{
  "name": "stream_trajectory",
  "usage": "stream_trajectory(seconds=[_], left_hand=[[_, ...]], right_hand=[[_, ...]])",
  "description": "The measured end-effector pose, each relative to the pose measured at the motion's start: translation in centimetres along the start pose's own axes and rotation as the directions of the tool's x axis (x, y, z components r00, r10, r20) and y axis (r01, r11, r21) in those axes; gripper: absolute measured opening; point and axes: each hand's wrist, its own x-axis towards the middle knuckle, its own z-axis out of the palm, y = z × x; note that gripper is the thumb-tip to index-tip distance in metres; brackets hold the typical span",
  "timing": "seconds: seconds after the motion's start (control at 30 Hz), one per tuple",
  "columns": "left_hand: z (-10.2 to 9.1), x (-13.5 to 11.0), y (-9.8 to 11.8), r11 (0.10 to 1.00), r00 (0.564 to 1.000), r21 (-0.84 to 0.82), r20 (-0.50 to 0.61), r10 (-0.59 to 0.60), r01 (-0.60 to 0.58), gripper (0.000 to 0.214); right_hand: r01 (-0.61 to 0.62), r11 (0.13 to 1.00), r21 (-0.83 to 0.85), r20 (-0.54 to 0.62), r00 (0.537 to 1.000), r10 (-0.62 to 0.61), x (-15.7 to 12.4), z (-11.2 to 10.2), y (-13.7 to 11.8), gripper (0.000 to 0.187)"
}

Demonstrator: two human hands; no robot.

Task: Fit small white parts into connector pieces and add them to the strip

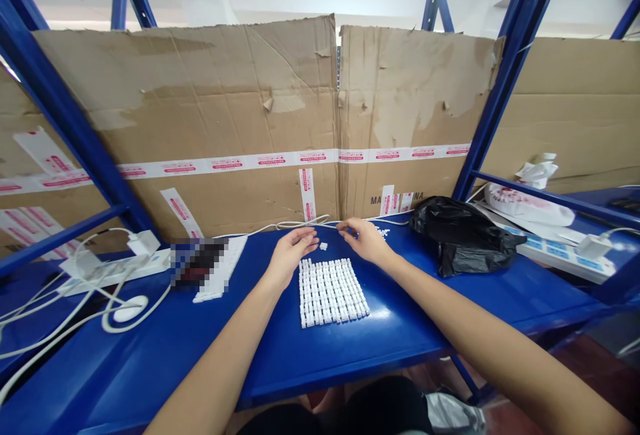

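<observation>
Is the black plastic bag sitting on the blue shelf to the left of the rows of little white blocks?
No, the head view shows the black plastic bag to the right of the rows of little white blocks, not the left. It does sit on the blue shelf.

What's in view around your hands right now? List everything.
white plastic blocks in grid: many, white, shelf centre
loose white plastic block: one, white, between hands
small white plastic pieces: few, white, beyond right hand
black plastic bag: one, black, shelf right
white power strip: one, white, shelf left
blue-switched white power strip: one, white, far right
white cables: several, white, shelf left
blurred object: one, unclear, left of grid
blue steel shelf: one, blue, under everything
torn cardboard sheets: several, brown, behind shelf
left hand: one, bare, beside loose block
right hand: one, bare, near small pieces
</observation>
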Motion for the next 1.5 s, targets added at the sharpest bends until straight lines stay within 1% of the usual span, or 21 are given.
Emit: stream_trajectory(seconds=[0.07, 0.17, 0.27, 0.33, 0.37, 0.5, 0.6, 0.67, 0.7, 0.77, 0.83, 0.87, 0.9, 0.97, 1.03, 1.1, 1.13, 1.23, 1.3, 1.5], left_hand=[[-0.5, 0.3, 0.1, 0.999, 0.995, 0.024, -0.089, 0.042, -0.04, 0.022], [-1.0, 0.7, 0.1, 0.994, 0.977, 0.063, -0.185, 0.102, -0.092, 0.023], [-1.1, 0.9, 0.0, 0.989, 0.973, 0.107, -0.196, 0.119, -0.1, 0.027], [-1.0, 0.9, 0.0, 0.986, 0.977, 0.142, -0.179, 0.116, -0.091, 0.028], [-0.9, 0.8, -0.1, 0.983, 0.979, 0.16, -0.17, 0.114, -0.087, 0.029], [-0.7, 0.8, -0.3, 0.973, 0.986, 0.214, -0.126, 0.111, -0.082, 0.029], [-0.5, 0.7, -0.5, 0.963, 0.987, 0.249, -0.094, 0.127, -0.1, 0.027], [-0.4, 0.7, -0.6, 0.955, 0.987, 0.274, -0.081, 0.141, -0.114, 0.025], [-0.4, 0.7, -0.6, 0.951, 0.986, 0.286, -0.078, 0.145, -0.117, 0.024], [-0.4, 0.8, -0.7, 0.945, 0.987, 0.305, -0.073, 0.146, -0.117, 0.022], [-0.5, 0.9, -0.9, 0.941, 0.987, 0.318, -0.071, 0.144, -0.114, 0.021], [-0.6, 0.9, -0.9, 0.94, 0.987, 0.321, -0.069, 0.144, -0.114, 0.021], [-0.6, 1.0, -1.0, 0.94, 0.988, 0.322, -0.065, 0.144, -0.116, 0.021], [-0.5, 1.0, -1.1, 0.942, 0.989, 0.314, -0.051, 0.141, -0.118, 0.022], [-0.3, 0.9, -1.1, 0.955, 0.992, 0.276, -0.031, 0.125, -0.112, 0.024], [0.0, 0.6, -0.9, 0.978, 0.997, 0.193, 0.012, 0.074, -0.075, 0.027], [0.2, 0.4, -0.7, 0.99, 0.998, 0.135, 0.047, 0.035, -0.041, 0.029], [0.7, -0.3, -0.1, 0.997, 0.984, -0.042, 0.17, -0.06, 0.068, 0.033], [0.8, -0.7, 0.3, 0.988, 0.976, -0.113, 0.203, -0.076, 0.101, 0.032], [1.0, -0.9, 0.8, 0.973, 0.987, -0.193, 0.124, -0.1, 0.123, 0.026]], right_hand=[[0.029, 0.996, -0.081, 0.084, 0.996, -0.022, -0.1, -0.3, 0.6, 0.019], [0.113, 0.991, -0.067, 0.21, 0.973, -0.097, 0.0, 0.3, 0.7, 0.027], [0.194, 0.981, -0.003, 0.312, 0.932, -0.184, 0.6, 1.5, 0.3, 0.029], [0.196, 0.98, 0.006, 0.357, 0.916, -0.185, 1.1, 2.2, 0.3, 0.026], [0.174, 0.985, -0.008, 0.362, 0.918, -0.159, 1.2, 2.4, 0.3, 0.023], [0.041, 0.997, -0.069, 0.302, 0.953, -0.018, 1.4, 2.5, 0.8, 0.01], [0.027, 0.998, -0.057, 0.266, 0.964, -0.011, 1.1, 2.4, 0.9, 0.01], [0.027, 0.999, -0.045, 0.215, 0.976, -0.017, 1.0, 2.5, 0.8, 0.009], [0.027, 0.999, -0.038, 0.197, 0.98, -0.019, 1.0, 2.7, 0.8, 0.012], [0.037, 0.999, -0.018, 0.213, 0.976, -0.032, 1.1, 3.0, 0.8, 0.02], [0.038, 0.999, 0.007, 0.267, 0.963, -0.039, 1.2, 3.2, 0.9, 0.022], [0.026, 0.999, 0.022, 0.276, 0.961, -0.031, 1.2, 3.3, 0.9, 0.022], [0.002, 0.999, 0.042, 0.259, 0.966, -0.013, 1.2, 3.3, 0.9, 0.021], [-0.074, 0.988, 0.133, 0.171, 0.984, 0.05, 1.3, 3.2, 0.8, 0.021], [-0.134, 0.946, 0.296, 0.091, 0.99, 0.112, 1.3, 3.0, 0.2, 0.023], [-0.152, 0.88, 0.45, 0.063, 0.988, 0.139, 1.3, 2.6, -0.7, 0.025], [-0.142, 0.857, 0.495, 0.059, 0.99, 0.129, 1.2, 2.4, -1.3, 0.025], [-0.069, 0.853, 0.517, 0.039, 0.998, 0.057, 1.0, 1.8, -2.9, 0.018], [-0.04, 0.866, 0.498, 0.021, 0.999, 0.034, 0.7, 1.6, -3.7, 0.014], [-0.044, 0.874, 0.485, 0.0, 0.999, 0.05, 0.3, 1.5, -4.5, 0.011]])
